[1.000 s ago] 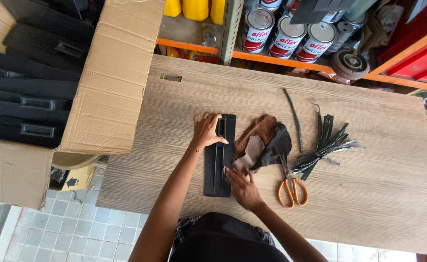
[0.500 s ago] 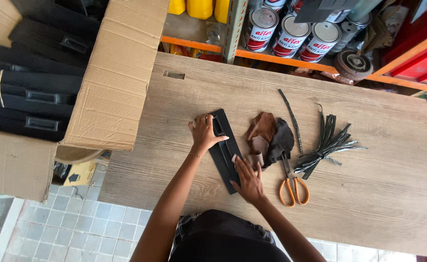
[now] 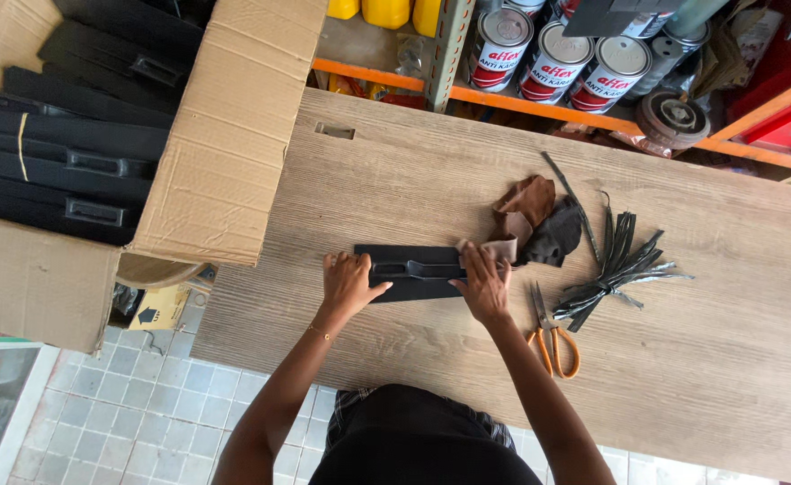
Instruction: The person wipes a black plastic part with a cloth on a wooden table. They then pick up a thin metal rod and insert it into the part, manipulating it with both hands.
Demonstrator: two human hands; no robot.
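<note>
A long black plastic panel (image 3: 410, 271) with a recessed handle slot lies flat and crosswise on the wooden desk (image 3: 701, 359), near its front-left part. The left hand (image 3: 349, 283) rests on the panel's left end, fingers spread and laid over the near edge rather than closed round it; the right hand (image 3: 483, 283) presses flat on the right end, where a scrap of tan leather (image 3: 503, 249) overlaps the panel. Neither hand has the piece clasped: both bear down on it with open palms. The panel looks stiff and light, a moulded part that should pivot or slide readily on the smooth desk top; its long edges or the handle slot in the middle seem the surest places to grip. Just right of it lie brown and black leather pieces (image 3: 539, 220), soft and easily dragged along. Orange-handled scissors (image 3: 552, 332) sit near the right wrist, and a tied bundle of dark strips (image 3: 615, 265) lies further right. Open room lies toward the desk's far side and right half; the left desk edge is close, with a cardboard box (image 3: 225, 135) of similar black panels beyond it.
</note>
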